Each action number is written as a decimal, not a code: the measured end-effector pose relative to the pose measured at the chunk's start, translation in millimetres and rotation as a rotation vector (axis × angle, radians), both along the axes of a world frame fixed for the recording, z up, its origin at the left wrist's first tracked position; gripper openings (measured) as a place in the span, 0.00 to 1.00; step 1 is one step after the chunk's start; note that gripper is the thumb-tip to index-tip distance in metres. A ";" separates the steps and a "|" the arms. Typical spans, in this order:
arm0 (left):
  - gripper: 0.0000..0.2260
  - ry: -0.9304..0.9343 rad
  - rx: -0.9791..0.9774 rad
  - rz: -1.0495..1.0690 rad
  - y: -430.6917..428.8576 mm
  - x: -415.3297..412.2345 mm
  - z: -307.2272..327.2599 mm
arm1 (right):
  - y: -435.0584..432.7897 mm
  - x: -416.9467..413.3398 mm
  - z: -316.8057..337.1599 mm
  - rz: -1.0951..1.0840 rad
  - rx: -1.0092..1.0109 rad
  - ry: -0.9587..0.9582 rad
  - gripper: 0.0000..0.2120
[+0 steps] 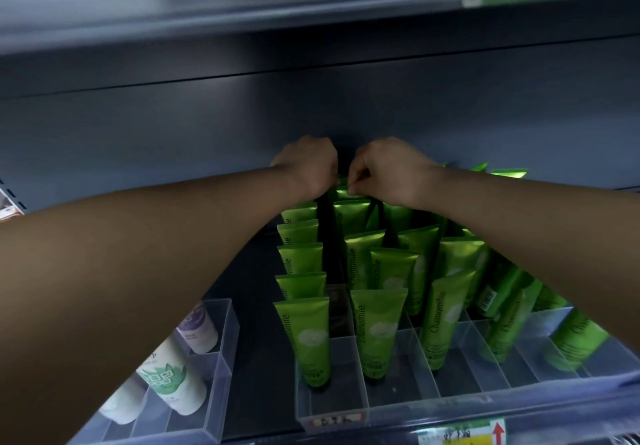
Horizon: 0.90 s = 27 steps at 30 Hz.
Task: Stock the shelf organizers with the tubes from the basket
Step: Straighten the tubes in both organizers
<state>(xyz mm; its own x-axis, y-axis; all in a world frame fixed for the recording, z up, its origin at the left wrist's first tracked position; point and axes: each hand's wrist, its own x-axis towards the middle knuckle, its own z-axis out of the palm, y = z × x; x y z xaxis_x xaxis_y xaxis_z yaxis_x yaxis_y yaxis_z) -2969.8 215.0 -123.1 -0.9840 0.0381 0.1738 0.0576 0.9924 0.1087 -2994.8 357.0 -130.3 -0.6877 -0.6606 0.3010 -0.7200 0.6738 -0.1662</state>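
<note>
Pinching a rear tube [347, 192], right hand [391, 170]; left hand [308, 164] curled alongside, hold unclear.

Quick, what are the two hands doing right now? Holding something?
Left hand: fingers curled out of sight; cannot tell what it holds.
Right hand: pinches the top of a green tube.

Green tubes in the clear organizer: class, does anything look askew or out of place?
Yes. In the clear organizer, the left columns stand upright, but the right-end tube leans sideways, and one turned tube further back shows its barcode, not its label.
</note>
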 end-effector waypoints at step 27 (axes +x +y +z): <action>0.08 0.036 -0.007 -0.029 -5.6 0.2 -2.0 | 7.8 5.3 9.0 -0.004 -0.023 -0.030 0.12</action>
<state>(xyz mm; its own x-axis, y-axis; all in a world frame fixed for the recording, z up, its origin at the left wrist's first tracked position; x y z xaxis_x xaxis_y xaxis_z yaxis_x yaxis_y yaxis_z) -2969.6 209.3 -125.0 -0.9756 0.0673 0.2091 0.0897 0.9910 0.0995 -2989.5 364.8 -121.3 -0.6991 -0.6511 0.2955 -0.7119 0.6722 -0.2032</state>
